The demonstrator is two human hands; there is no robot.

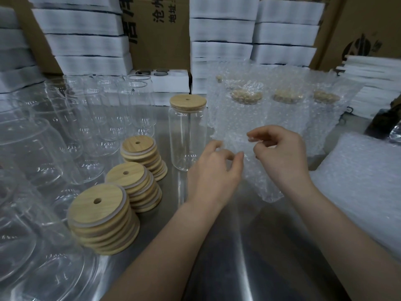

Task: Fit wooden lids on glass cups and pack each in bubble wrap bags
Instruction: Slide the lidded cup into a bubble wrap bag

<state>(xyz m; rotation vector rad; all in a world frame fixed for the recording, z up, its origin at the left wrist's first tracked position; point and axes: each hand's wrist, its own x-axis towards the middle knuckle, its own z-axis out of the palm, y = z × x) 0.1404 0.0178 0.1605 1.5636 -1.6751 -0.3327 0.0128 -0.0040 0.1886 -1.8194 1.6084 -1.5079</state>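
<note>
Fingers [259,133] of both hands pinch one bubble wrap bag [238,124]. The left hand [213,172] and right hand [282,155] are close together, holding it up over the metal table [217,246]. One lidded glass cup [187,137] stands just to its left. Three stacks of wooden lids [102,216] sit further left. Three wrapped cups [286,101] stand behind.
</note>
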